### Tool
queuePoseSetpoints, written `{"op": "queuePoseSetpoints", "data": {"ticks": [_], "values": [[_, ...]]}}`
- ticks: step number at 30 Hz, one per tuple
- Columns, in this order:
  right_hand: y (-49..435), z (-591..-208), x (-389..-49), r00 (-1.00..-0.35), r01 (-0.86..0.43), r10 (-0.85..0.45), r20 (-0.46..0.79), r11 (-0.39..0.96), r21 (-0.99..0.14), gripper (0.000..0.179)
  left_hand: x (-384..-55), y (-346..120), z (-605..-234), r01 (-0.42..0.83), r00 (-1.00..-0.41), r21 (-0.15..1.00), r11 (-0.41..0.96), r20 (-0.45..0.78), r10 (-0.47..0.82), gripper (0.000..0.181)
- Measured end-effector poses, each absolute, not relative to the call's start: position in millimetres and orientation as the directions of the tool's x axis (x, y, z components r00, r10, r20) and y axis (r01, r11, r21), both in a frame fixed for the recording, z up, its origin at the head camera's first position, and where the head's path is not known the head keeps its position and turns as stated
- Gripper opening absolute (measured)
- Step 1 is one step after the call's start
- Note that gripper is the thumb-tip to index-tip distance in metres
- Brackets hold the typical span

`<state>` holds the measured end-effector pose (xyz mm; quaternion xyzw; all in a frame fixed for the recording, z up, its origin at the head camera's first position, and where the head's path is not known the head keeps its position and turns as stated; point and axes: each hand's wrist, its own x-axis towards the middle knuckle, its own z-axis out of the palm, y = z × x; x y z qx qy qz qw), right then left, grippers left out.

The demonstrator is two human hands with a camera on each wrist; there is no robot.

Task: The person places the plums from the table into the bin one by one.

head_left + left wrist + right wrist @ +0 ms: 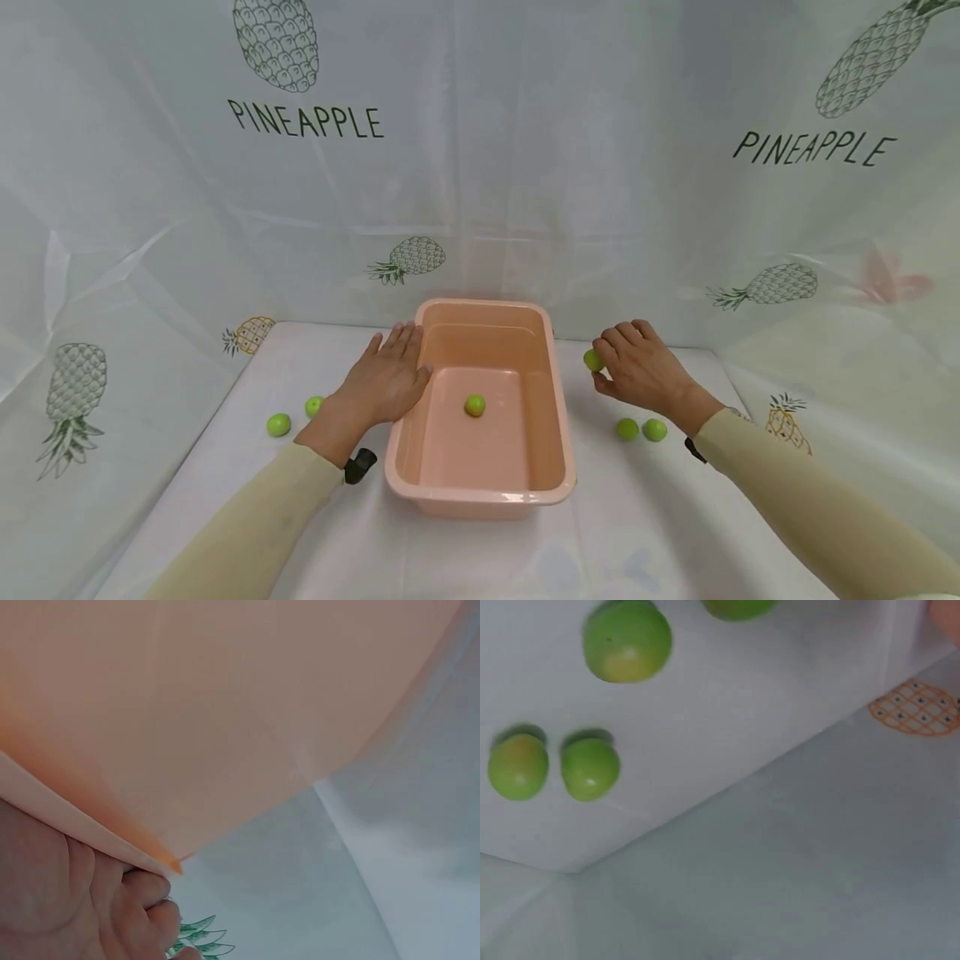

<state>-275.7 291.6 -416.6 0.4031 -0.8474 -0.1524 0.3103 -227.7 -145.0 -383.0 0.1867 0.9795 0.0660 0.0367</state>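
My left hand, fingers straight, touches the tub; my right hand pinches a green fruit — right of the tub. From far off, I see another fruit inside.

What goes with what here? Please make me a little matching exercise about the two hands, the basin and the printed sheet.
Column one:
1. Left hand
2. Basin
3. Printed sheet
4. Right hand

Column two:
A. Bears the word PINEAPPLE
B. Grips a green fruit between fingers and thumb
C. Touches the container at its left side
D. Peach-coloured, with one lone fruit inside

Right pairs: 1-C, 2-D, 3-A, 4-B.
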Motion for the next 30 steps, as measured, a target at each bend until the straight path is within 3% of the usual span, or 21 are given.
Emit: {"op": "queuePoseSetpoints", "data": {"ticks": [7,12,21,30], "values": [[259,-380,-289,-0.411,-0.588,-0.727,0.55,0.672,0.449,0.038,-228,-144,-384,0.362,-0.929,0.11,0.926,-0.033,0.368,0.07],[218,-367,-287,-0.392,-0.628,-0.719,0.574,0.665,0.404,0.037,-229,-145,-385,0.364,-0.929,0.118,0.924,-0.031,0.37,0.069],[152,-373,-284,-0.459,-0.669,-0.734,0.501,0.657,0.348,0.036,-229,-147,-385,0.367,-0.927,0.134,0.92,-0.026,0.374,0.07],[130,-386,-288,-0.561,-0.641,-0.711,0.425,0.697,0.321,0.039,-230,-147,-388,0.366,-0.927,0.152,0.918,-0.028,0.375,0.069]]}}
